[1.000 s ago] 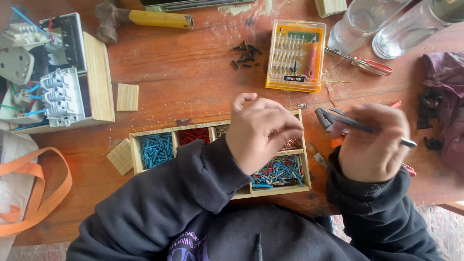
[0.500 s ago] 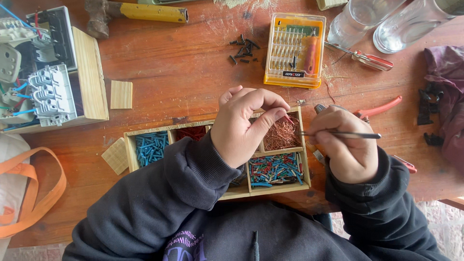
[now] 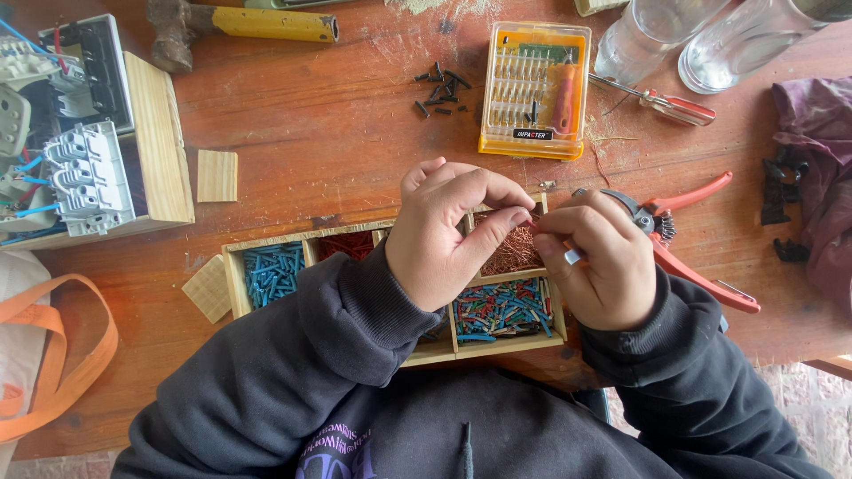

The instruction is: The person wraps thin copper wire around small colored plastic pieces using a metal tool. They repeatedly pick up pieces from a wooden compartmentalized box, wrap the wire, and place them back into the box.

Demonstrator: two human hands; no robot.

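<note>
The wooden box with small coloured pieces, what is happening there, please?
A person holds both hands over the wooden compartment box. The left hand and the right hand meet fingertip to fingertip above the copper wire bits, pinching something too small to identify. Red-handled cutters lie beside the right hand.

One head-worn camera looks straight down, close over the wooden table (image 3: 293,133) — near edge at the bottom (no second view).

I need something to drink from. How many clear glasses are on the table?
2, both at the top right edge: one glass just right of the orange bit case, the other glass beside it, above the purple cloth. Both are cut off by the frame.
</note>
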